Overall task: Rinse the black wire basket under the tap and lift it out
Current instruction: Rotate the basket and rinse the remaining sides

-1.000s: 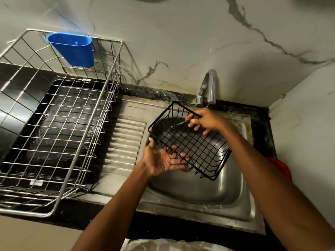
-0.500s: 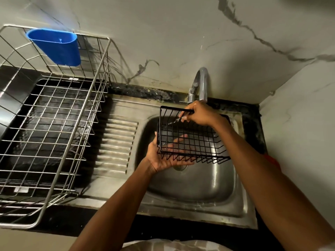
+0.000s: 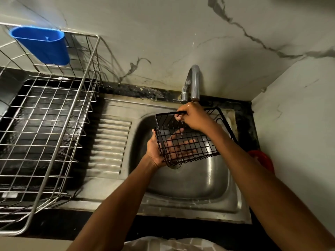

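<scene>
I hold the black wire basket (image 3: 203, 142) over the steel sink (image 3: 195, 185), just below the curved steel tap (image 3: 194, 82). The basket is tipped so its open side faces me. My right hand (image 3: 194, 116) grips its far top rim right under the spout. My left hand (image 3: 155, 151) supports the basket from below at its left corner, fingers spread behind the wires. I cannot make out a water stream.
A large steel dish rack (image 3: 45, 124) with a blue plastic cup holder (image 3: 43, 44) stands on the left over a black tray. The ribbed drainboard (image 3: 108, 145) lies between rack and bowl. A red object (image 3: 262, 158) sits at the sink's right; marble walls close in behind and right.
The basket has swung from lying slanted to standing more upright under the spout. My right hand closed on its top rim and my left hand slid under it.
</scene>
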